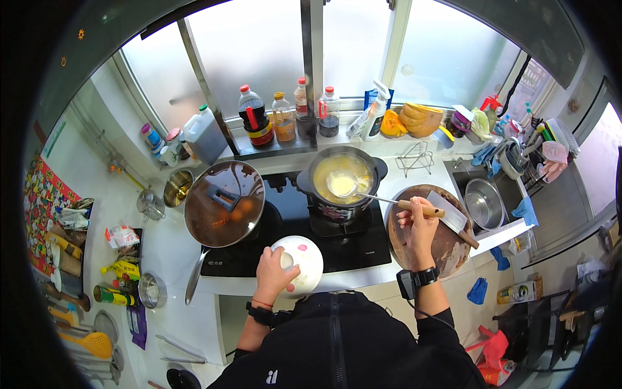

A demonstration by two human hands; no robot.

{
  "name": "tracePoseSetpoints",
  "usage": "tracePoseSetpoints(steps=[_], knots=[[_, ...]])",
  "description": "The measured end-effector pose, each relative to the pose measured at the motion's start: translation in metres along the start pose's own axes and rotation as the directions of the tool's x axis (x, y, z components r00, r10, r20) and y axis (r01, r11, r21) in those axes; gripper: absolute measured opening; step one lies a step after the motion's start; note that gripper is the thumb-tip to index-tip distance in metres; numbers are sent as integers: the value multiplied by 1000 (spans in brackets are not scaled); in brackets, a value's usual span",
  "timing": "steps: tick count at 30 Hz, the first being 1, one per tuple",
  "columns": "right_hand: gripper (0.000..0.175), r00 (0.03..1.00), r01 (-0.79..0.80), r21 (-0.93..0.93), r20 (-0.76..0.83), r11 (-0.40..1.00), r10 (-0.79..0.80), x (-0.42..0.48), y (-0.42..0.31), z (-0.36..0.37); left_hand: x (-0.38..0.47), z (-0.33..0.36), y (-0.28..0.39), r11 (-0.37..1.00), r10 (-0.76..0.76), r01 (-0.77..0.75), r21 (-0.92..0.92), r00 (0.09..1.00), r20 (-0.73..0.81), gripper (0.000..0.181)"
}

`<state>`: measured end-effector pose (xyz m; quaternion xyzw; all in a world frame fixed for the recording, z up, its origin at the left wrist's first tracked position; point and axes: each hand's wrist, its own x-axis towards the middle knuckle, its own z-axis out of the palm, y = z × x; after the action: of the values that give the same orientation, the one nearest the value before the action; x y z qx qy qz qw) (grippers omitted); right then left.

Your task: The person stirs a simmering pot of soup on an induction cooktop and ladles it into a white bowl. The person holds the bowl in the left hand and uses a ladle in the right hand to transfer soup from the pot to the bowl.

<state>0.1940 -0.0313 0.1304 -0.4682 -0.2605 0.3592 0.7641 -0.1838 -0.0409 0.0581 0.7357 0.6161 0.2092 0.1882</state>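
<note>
My right hand [418, 223] grips the wooden handle of a metal ladle [371, 196]. The ladle's bowl, full of yellowish broth, is over the dark flower-patterned pot [340, 210], which holds yellow soup. My left hand [276, 273] holds a white bowl [307, 262] with pink marks, seen from its underside or inside, I cannot tell which, near the front edge of the cooktop [286, 204]. To the left a pan with a glass lid [221, 194] sits on the cooktop; orange pieces show through the lid.
A round wooden chopping board [408, 243] bears a cleaver [449, 214], right of the cooktop. A wire rack [417, 159] stands behind it. Beyond is a sink with a metal basin [484, 204]. Bottles and cut pumpkin [420, 120] line the windowsill. A metal bowl [152, 291] stands at left.
</note>
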Motion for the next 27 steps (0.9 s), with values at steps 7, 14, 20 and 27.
tracePoseSetpoints(steps=[7,14,20,27], knots=[[22,999,1,-22,-46,1000,-2,-11,2,-2,2,1,1,1000,17,-17,-7,1000,10,66],[23,992,36,-100,-114,994,-47,-16,0,9,3,4,-1,999,33,-33,-7,999,-32,61],[23,985,67,-69,-157,995,-77,-13,2,20,3,1,-3,1000,3,-3,-2,1000,12,66],[28,977,138,-144,-142,980,-159,-3,7,24,1,0,-5,1000,-11,11,-5,1000,9,65]])
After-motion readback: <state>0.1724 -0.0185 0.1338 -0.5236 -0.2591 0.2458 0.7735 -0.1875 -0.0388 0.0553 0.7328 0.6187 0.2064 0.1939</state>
